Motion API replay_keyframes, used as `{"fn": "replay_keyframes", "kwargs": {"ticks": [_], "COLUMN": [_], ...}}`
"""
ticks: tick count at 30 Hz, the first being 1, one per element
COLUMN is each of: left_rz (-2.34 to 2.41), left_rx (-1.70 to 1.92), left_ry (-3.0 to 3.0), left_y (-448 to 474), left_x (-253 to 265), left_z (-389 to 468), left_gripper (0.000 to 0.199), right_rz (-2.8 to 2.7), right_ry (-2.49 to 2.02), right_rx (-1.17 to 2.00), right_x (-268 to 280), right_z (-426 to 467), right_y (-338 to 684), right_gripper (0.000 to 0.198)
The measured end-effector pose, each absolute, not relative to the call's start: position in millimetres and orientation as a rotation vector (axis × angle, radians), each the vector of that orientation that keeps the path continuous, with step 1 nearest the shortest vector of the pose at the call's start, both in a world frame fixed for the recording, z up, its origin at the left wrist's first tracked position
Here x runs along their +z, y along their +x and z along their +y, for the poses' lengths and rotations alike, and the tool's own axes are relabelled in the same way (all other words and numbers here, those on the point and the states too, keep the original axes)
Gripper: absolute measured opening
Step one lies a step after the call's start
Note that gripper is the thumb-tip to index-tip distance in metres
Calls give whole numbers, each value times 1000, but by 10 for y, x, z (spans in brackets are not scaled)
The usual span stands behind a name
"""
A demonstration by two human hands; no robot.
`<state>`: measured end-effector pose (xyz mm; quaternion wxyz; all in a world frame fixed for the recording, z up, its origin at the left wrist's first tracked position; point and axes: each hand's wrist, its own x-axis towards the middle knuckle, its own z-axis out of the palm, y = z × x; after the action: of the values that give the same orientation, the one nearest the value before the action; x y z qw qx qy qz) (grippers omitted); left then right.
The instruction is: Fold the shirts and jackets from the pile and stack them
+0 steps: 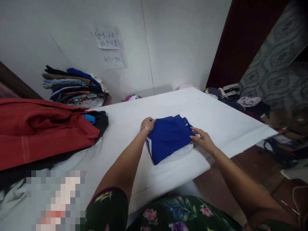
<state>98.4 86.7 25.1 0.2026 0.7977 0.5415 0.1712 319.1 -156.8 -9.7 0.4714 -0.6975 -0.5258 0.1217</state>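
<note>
A folded blue garment [170, 131] with some white showing along its left and lower edges lies flat on the white-covered table. A small label shows near its upper right edge. My left hand [148, 124], with a bracelet at the wrist, is closed on the garment's upper left edge; its fingertips are partly hidden. At the opposite side, my right hand [201, 138] touches the right edge with its fingertips, thumb and fingers spread apart.
Red clothing [53, 134] is heaped on dark cloth at the left. Behind it rises a stack of folded clothes [77, 86] by the wall. More clothes [240, 99] lie beyond the table's right edge. The white tabletop [223, 122] ends close to my body. Paper signs [109, 38] hang on the wall.
</note>
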Motion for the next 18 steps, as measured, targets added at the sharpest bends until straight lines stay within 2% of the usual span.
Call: {"fn": "replay_keyframes", "kwargs": {"ticks": [3, 9, 13, 18], "left_rz": [1542, 1513, 1439, 1116], "left_rx": [523, 508, 716, 769], "left_ry": [2205, 2180, 2244, 2534], "left_y": [1009, 974, 903, 882], "left_x": [196, 164, 298, 347], "left_z": [868, 889, 743, 227], "left_gripper": [31, 23, 27, 31], "right_rz": [-1273, -1378, -1533, -1746], "right_ry": [-1716, -1960, -1766, -1523], "right_rx": [153, 148, -95, -96], "right_x": [-120, -85, 159, 510], "right_z": [-1556, -1541, -1512, -1223], "right_y": [3239, 3277, 3096, 2658], "right_gripper": [38, 36, 37, 44]}}
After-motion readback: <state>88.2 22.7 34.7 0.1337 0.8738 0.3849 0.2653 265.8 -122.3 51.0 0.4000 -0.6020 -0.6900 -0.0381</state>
